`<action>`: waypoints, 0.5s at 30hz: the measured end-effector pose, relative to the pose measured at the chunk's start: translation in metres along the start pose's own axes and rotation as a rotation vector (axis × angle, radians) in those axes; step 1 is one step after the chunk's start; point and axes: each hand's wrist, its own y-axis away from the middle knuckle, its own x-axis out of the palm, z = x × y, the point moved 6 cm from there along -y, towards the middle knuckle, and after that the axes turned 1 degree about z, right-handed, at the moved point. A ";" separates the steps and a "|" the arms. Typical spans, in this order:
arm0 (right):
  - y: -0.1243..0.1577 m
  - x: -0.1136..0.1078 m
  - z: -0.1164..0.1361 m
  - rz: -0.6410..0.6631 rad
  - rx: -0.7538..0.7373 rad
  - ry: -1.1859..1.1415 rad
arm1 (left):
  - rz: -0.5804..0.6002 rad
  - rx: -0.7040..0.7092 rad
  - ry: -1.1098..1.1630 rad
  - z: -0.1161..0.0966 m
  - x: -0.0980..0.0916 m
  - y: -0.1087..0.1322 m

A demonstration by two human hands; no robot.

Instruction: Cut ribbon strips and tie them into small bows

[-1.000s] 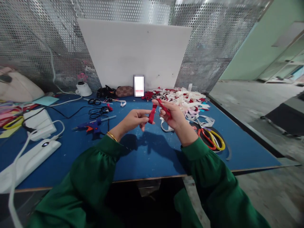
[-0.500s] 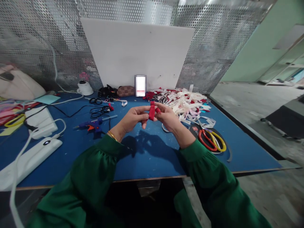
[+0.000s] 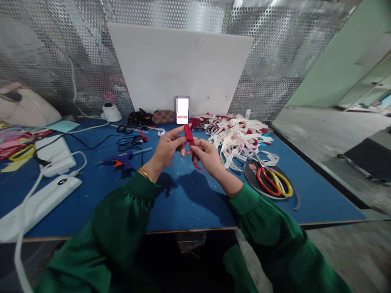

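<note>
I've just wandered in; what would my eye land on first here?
Probably the bright red ribbon at the center, held between the fingers of the left hand and right hand above the blue table. Next comes the tangled heap of mostly white strips behind the right hand, then the scissors' red and yellow handles at the table's right.

4 things with marks, no clear wording

The black disc (image 3: 250,175) at the right bears 1 red square (image 3: 252,166) with a white sign inside; pale letters near it are too small to read surely. The phone (image 3: 182,109) shows a lit screen with 1 red bar (any lettering there blurs). The long white device's small display (image 3: 62,182) is illegible, as are dark marks on the pale ribbons (image 3: 240,136).
</note>
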 end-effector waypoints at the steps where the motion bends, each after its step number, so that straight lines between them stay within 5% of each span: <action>1: 0.001 0.001 0.001 -0.009 -0.011 0.026 | -0.013 -0.001 -0.009 0.000 -0.001 0.000; 6: 0.006 0.001 0.008 -0.056 -0.054 0.131 | -0.048 0.022 -0.066 -0.001 -0.006 -0.002; 15: 0.009 -0.005 0.024 -0.082 -0.039 -0.027 | -0.005 0.011 -0.210 -0.001 -0.002 -0.001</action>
